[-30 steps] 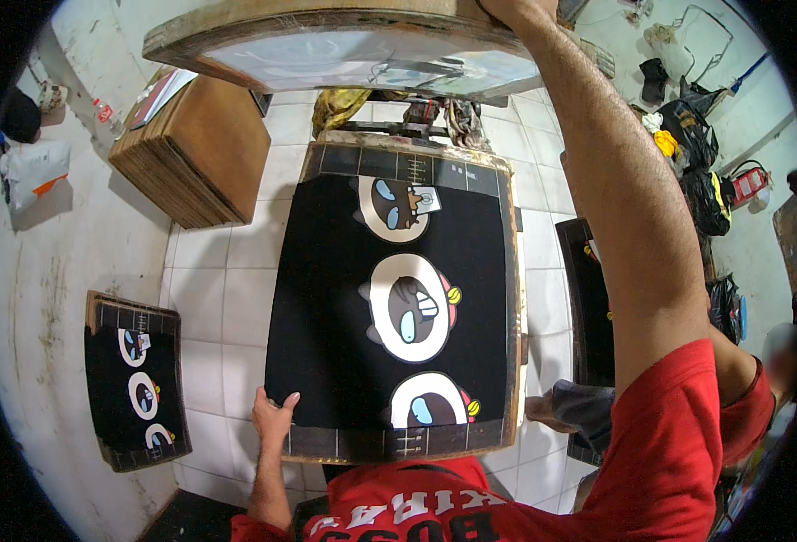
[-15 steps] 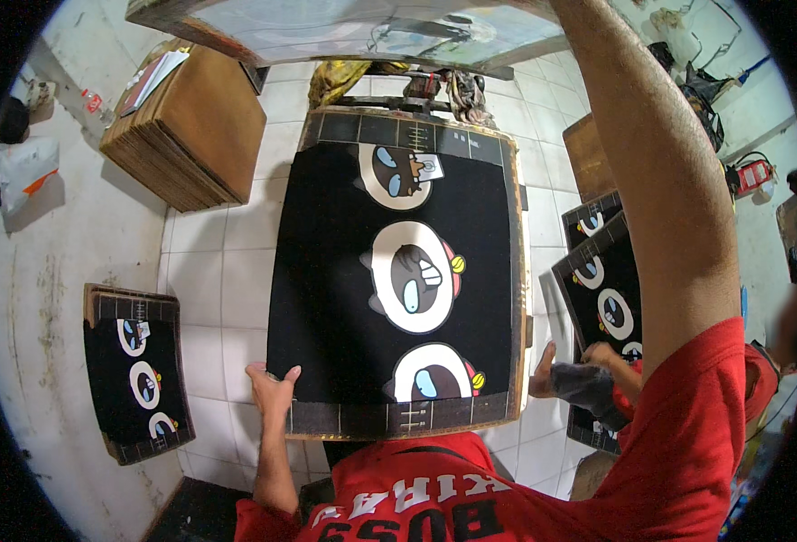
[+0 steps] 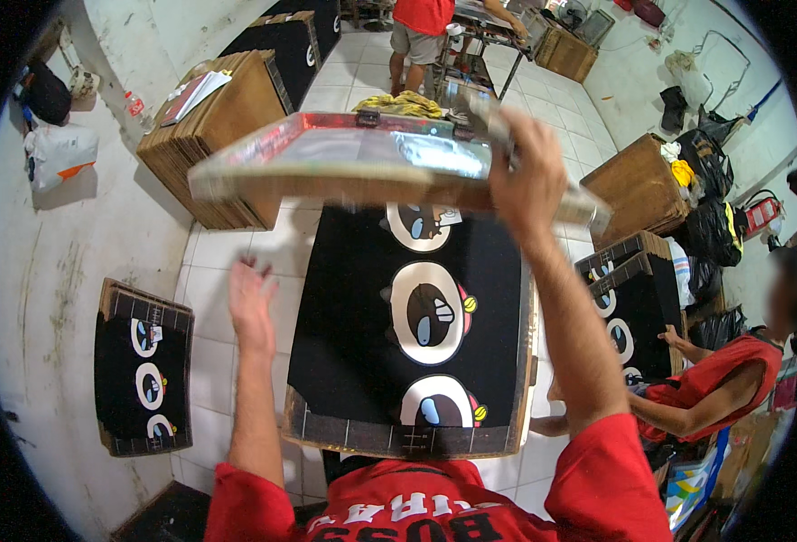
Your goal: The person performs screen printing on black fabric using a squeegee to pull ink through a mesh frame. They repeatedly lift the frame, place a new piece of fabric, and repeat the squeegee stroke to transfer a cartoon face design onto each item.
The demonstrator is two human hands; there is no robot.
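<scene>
a: right hand (image 3: 529, 185) up high, fingers clamped on the near edge of the wooden printing screen frame (image 3: 362, 167). frame lifted and tilted, hanging above the far end of the black fabric panel (image 3: 353, 307), not touching it.

b: and the left hand (image 3: 252, 303)?

a: raised over the white tiled floor (image 3: 209, 271), just left of the panel. fingers spread apart, palm open, gripping nothing, touching nothing.

b: panel itself?

a: lying flat on a board (image 3: 407, 440) straight ahead, three round white-rimmed cartoon prints (image 3: 430, 312) in a row down the middle, blue, pink and yellow bits on each. top one partly hidden behind the frame.

b: anything else around?

a: smaller printed black panel (image 3: 144, 379) on its own board down on the floor to the left, well apart. stack of brown boards (image 3: 213, 135) behind the frame on the left. more printed panels (image 3: 629, 298) leaning on the right, next to a seated person in red (image 3: 714, 384). another person in a red top (image 3: 421, 27) standing at the far end, near a yellow cloth (image 3: 398, 104). black bags (image 3: 710, 190) against the right wall.
</scene>
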